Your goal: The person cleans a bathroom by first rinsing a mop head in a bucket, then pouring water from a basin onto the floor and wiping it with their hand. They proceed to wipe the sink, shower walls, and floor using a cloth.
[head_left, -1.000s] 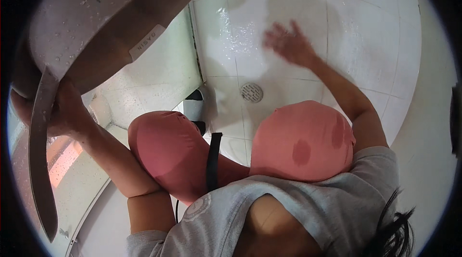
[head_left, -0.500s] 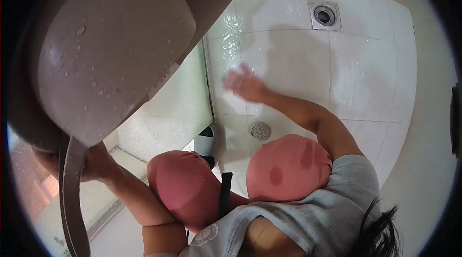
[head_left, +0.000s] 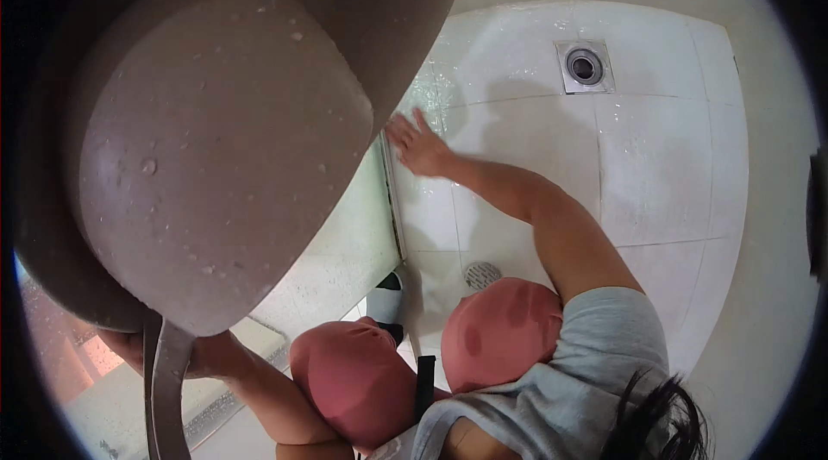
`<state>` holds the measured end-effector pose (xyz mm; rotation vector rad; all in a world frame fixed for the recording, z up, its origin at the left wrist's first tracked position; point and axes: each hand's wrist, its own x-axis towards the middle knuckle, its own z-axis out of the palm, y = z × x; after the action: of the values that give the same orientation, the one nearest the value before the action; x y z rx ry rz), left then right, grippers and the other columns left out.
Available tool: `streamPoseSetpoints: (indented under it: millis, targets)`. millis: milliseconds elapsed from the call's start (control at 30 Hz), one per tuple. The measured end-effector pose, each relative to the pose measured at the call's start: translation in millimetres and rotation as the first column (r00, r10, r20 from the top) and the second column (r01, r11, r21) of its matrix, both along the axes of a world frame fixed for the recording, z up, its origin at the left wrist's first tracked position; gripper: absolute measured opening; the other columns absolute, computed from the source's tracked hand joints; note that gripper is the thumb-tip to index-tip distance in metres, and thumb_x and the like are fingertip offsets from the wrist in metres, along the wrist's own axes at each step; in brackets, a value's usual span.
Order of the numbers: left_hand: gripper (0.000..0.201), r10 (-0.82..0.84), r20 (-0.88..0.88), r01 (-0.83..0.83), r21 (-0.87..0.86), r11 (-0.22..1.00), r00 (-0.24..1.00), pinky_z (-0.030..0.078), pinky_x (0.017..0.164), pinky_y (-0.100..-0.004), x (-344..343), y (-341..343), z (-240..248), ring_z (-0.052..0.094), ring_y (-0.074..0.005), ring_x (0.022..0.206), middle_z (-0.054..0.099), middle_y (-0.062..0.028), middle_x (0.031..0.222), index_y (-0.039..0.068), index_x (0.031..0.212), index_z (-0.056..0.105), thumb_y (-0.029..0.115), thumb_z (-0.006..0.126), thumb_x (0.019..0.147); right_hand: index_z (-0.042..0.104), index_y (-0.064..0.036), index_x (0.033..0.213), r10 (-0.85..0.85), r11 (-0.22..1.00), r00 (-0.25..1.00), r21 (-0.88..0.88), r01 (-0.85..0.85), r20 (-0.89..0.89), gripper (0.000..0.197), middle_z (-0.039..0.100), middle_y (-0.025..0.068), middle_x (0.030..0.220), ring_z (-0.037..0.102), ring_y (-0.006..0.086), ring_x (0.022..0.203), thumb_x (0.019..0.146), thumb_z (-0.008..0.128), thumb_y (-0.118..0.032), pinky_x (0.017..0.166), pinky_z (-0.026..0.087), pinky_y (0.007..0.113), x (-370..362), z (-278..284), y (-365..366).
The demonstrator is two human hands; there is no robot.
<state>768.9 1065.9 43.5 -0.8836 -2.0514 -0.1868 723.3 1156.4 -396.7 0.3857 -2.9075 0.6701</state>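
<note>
Basin (head_left: 224, 150) wet inside, left hand (head_left: 203, 355) gripping

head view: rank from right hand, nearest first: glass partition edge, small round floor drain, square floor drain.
From the right hand, flat on the wet floor tiles:
1. Glass partition edge: just to its left, touching or nearly so.
2. Small round floor drain: below it, by the knee.
3. Square floor drain: up and right, farthest.
</note>
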Motion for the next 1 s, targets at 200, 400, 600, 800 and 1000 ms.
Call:
streamPoseSetpoints:
  millis: [200,400,600,800,1000]
  targets:
    - [0.062,-0.057,0.232,-0.003,0.249,0.969,0.971,0.039,0.091,-0.0366,-4,11,-18,0.052,-0.0223,0.102,0.052,-0.0128,0.115,-0.003,0.124,0.042,0.016,0.072,0.073,0.03,-0.0114,0.139,-0.543,0.586,0.784,-0.804,0.099,-0.3,0.051,0.028,0.0069,0.145,0.017,0.0289,0.136,0.092,0.034,-0.029,0.104,0.003,0.063,-88,-60,94]
    - [0.062,-0.136,0.536,-0.182,0.498,0.848,0.833,0.044,0.088,-0.0327,-19,-9,-36,0.053,-0.022,0.101,0.052,-0.0118,0.117,-0.001,0.13,0.038,0.011,0.067,0.077,0.022,-0.0131,0.142,-0.671,0.71,0.737,0.36,0.606,0.082,0.053,0.019,0.0027,0.149,0.011,0.0363,0.136,0.094,0.029,-0.032,0.103,0.0,0.065,-30,-16,175]
    - [0.05,-0.199,0.709,-0.321,0.527,0.787,0.676,0.05,0.08,-0.0343,-37,-9,-50,0.058,-0.0244,0.092,0.057,-0.0154,0.107,-0.006,0.115,0.05,0.001,0.068,0.068,0.03,-0.008,0.139,-0.731,0.659,0.68,0.205,0.724,-0.055,0.051,0.022,0.0094,0.147,0.012,0.0442,0.134,0.092,0.034,-0.031,0.099,0.005,0.07,60,-16,186]
    - [0.048,-0.232,0.835,-0.461,0.483,0.744,0.499,0.05,0.074,-0.0379,-54,0,-63,0.058,-0.0257,0.083,0.058,-0.0145,0.099,-0.007,0.108,0.053,-0.002,0.064,0.061,0.05,-0.0223,0.125,0.329,0.9,0.944,-0.295,-0.322,-0.027,0.041,0.044,0.0023,0.135,0.033,0.0201,0.13,0.088,0.042,-0.039,0.109,0.006,0.06,230,20,80]
    - [0.045,-0.279,0.925,-0.624,0.379,0.683,0.257,0.05,0.071,-0.0369,-84,-7,-96,0.058,-0.0237,0.079,0.056,-0.0105,0.088,-0.003,0.102,0.053,-0.008,0.059,0.057,0.046,-0.0191,0.13,0.041,0.956,0.989,-0.294,0.003,0.143,0.049,0.037,0.0005,0.14,0.017,0.027,0.136,0.086,0.044,-0.04,0.11,0.0,0.056,184,2,149]
